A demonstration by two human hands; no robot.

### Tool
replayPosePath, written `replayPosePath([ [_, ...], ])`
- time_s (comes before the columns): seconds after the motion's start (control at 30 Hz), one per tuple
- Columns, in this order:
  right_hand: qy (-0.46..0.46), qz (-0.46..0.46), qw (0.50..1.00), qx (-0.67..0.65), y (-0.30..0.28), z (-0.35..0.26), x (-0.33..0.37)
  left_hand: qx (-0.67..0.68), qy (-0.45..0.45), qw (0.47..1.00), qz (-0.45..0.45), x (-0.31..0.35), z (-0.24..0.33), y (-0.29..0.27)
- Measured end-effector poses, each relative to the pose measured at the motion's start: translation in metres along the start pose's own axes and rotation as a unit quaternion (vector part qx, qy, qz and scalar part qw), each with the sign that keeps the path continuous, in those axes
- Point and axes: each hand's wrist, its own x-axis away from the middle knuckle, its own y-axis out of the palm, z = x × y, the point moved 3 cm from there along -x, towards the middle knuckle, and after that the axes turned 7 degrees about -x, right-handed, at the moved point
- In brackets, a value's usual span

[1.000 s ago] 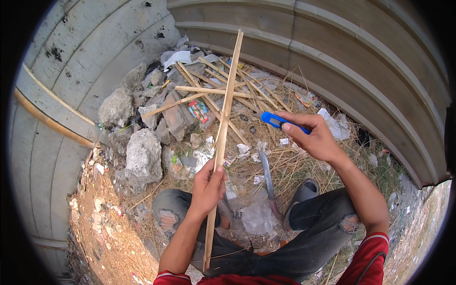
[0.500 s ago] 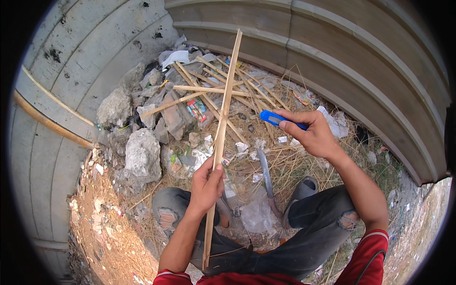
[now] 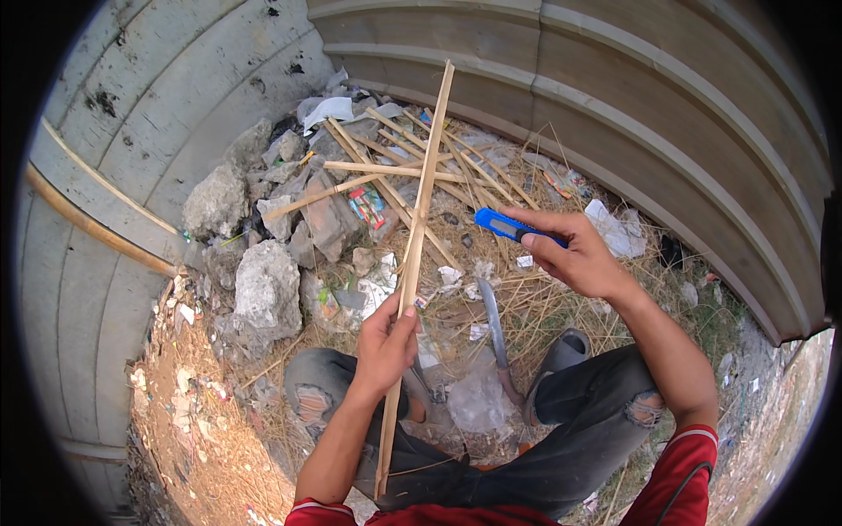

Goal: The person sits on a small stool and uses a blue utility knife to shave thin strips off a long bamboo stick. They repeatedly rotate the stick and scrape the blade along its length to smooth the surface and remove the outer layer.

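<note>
My left hand (image 3: 386,344) is closed round a long split bamboo strip (image 3: 423,206), gripping it below its middle. The strip rises steeply away from me, its lower end over my lap. Off to the right, my right hand (image 3: 579,254) grips a blue box cutter (image 3: 504,223), thumb along its side. The cutter's front end points left toward the strip, with a gap between them. Whether its blade is out cannot be made out. On the ground past the strip lies a loose pile of bamboo strips (image 3: 355,167), crossing one another.
A long curved knife (image 3: 493,320) lies between my feet beside a clear plastic bag (image 3: 476,399). Grey rubble (image 3: 267,289) is heaped at the left. Corrugated metal sheeting (image 3: 640,96) closes off the far right, and a pale wall (image 3: 114,158) with a bamboo pole (image 3: 101,230) the left.
My right thumb has shifted back along the box cutter, and the cutter has moved slightly left. The bamboo strip stays in my left hand almost unmoved.
</note>
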Motion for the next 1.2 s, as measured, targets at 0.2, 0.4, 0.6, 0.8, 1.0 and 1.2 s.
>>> replayPosePath([
  [0.2, -0.002, 0.022, 1.000, 0.019, -0.003, 0.001, 0.001, 0.020, -0.004, 1.000, -0.001, -0.001, 0.006, 0.006],
  [0.4, -0.013, 0.029, 0.999, 0.010, -0.001, -0.001, 0.000, 0.009, 0.000, 1.000, -0.013, -0.001, 0.002, 0.003],
  [0.6, -0.024, 0.030, 0.999, 0.016, -0.002, -0.001, -0.001, 0.007, 0.000, 1.000, -0.014, -0.001, 0.000, 0.002],
  [0.8, 0.020, -0.001, 0.999, -0.043, -0.002, 0.000, 0.000, 0.006, -0.003, 1.000, -0.009, -0.001, 0.002, 0.001],
  [1.0, 0.005, -0.015, 0.997, -0.074, -0.005, 0.003, 0.003, 0.013, -0.005, 1.000, -0.008, -0.002, 0.001, 0.003],
  [1.2, -0.004, 0.004, 0.999, -0.041, -0.009, 0.013, -0.003, 0.005, 0.003, 1.000, -0.003, 0.001, 0.005, 0.000],
])
